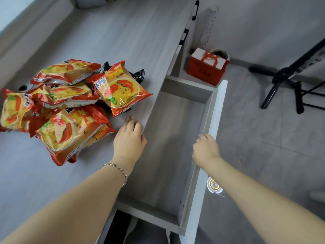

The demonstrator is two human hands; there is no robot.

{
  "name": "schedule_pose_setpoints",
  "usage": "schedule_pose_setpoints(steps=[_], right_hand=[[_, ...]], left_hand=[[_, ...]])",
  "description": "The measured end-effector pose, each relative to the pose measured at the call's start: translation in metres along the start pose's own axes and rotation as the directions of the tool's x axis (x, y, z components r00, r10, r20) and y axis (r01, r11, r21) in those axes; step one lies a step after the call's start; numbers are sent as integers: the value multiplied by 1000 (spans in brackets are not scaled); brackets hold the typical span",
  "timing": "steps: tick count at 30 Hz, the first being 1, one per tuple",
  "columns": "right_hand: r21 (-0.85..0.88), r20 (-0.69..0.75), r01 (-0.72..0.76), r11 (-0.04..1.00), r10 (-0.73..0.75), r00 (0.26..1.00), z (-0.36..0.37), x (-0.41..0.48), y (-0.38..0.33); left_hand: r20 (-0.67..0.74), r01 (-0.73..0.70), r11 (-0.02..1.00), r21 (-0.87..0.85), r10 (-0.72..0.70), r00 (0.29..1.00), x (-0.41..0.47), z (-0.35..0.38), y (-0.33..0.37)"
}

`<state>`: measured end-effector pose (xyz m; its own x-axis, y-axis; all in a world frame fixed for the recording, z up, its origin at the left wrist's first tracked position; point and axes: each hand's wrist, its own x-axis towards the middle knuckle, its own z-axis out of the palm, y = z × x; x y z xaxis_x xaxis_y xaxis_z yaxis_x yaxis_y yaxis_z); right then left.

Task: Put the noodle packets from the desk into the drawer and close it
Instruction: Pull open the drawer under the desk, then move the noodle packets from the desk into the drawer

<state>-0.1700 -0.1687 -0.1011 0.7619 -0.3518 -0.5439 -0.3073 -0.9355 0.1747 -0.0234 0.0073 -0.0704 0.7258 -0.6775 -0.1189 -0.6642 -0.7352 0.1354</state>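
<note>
Pulled fully open at centre frame: grey drawer [168,147], nothing inside. Heaped at left on the desk [123,32]: red-and-yellow noodle packets [70,106]. Left hand [129,138], fingers loosely spread, holding nothing, just beside the pile. Right hand [205,149] curled over the drawer's front edge.

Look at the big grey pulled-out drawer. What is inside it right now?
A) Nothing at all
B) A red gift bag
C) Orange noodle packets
A: the grey pulled-out drawer shows only its bare bottom, while the orange noodle packets all lie on the grey desk.
</note>
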Motion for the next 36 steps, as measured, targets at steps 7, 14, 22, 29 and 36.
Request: schedule_pose_setpoints(steps=[7, 14, 22, 29, 36], right_hand=[[44, 68, -153, 987, 150, 986, 14, -22, 31], [61, 280, -363, 930, 334, 900, 15, -35, 53], [103, 452, -484, 869, 392, 801, -9, -46, 60], [602, -194, -48, 797, 204, 960, -122, -3, -21], [558, -332, 123, 820, 85, 939, -209, 57, -116]], left_hand=[[64, 10, 999, 49, -13, 998, 1, -5, 0], [69, 62, 997, 44, -65, 995, 4, -4, 11], [123, 98, 993, -58, -90, 988, 5, -28, 14], [-259, -76, 997, 5, 75, 963, -3, -79, -40], [217, 213, 962, 171, -248, 944, -3, -94, -109]])
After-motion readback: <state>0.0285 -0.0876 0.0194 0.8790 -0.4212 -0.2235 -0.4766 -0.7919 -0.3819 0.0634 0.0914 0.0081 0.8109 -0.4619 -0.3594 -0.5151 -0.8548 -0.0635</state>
